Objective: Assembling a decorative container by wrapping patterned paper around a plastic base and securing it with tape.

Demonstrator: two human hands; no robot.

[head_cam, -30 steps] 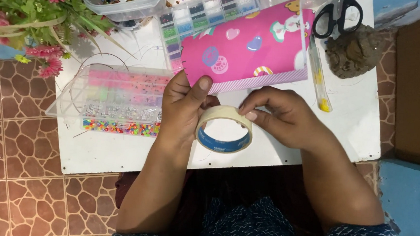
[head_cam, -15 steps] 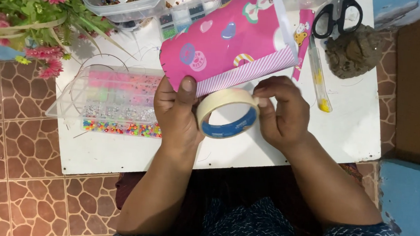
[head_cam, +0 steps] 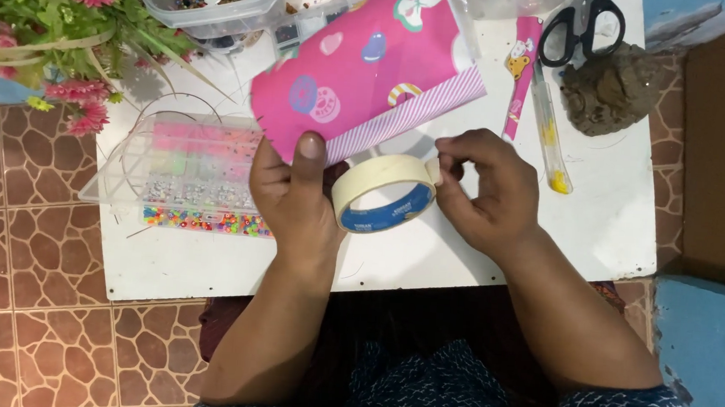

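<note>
- Cream masking tape roll (head_cam: 384,195) sits tilted above the white surface (head_cam: 547,233), left hand (head_cam: 295,192) clamping it and pink patterned paper (head_cam: 363,68).
- Right hand (head_cam: 483,186) fingers (head_cam: 449,150) pinch the tape's end; a crooked pull could likely tear it or crease the paper.

A cream roll of masking tape (head_cam: 384,195) with a blue inner core stands tilted on edge above the white board, its open centre facing the camera. Just behind it, touching its upper rim, a pink paper packet (head_cam: 364,63) printed with sweets and hearts, striped along its lower edge, slants up to the right.
</note>
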